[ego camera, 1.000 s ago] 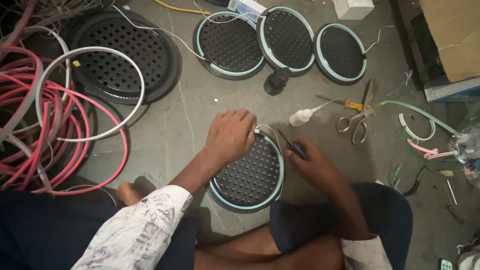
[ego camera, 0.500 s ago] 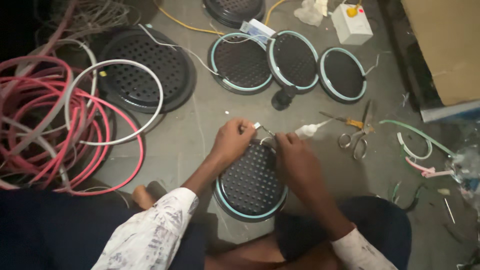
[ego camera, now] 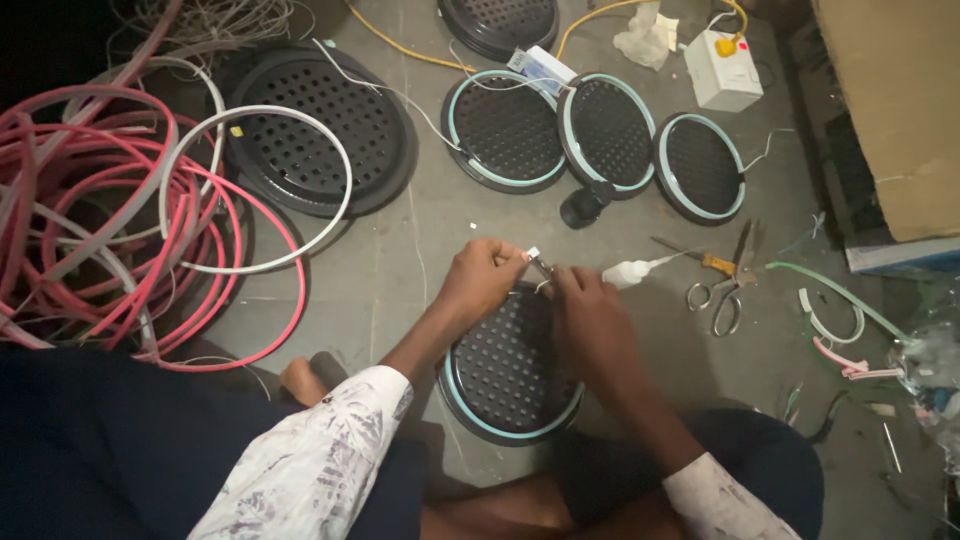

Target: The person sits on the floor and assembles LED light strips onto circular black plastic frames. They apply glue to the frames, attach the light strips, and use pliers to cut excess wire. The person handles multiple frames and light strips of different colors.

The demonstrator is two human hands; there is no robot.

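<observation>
Left hand [ego camera: 482, 275] and right hand [ego camera: 588, 305] pinch a small white strip end [ego camera: 534, 255] together, fingers closed, above the perforated disc [ego camera: 510, 365], steadying it at the rim.

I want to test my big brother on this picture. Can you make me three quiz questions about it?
1. True or false: both hands meet at the top edge of the perforated round disc.
2. What lies just right of the glue bottle? A scissors, B hammer, C cup.
3. What colour are most of the coiled strips on the left?

Key: 1 true. 2 A, the scissors. 3 Pink-red.
</observation>
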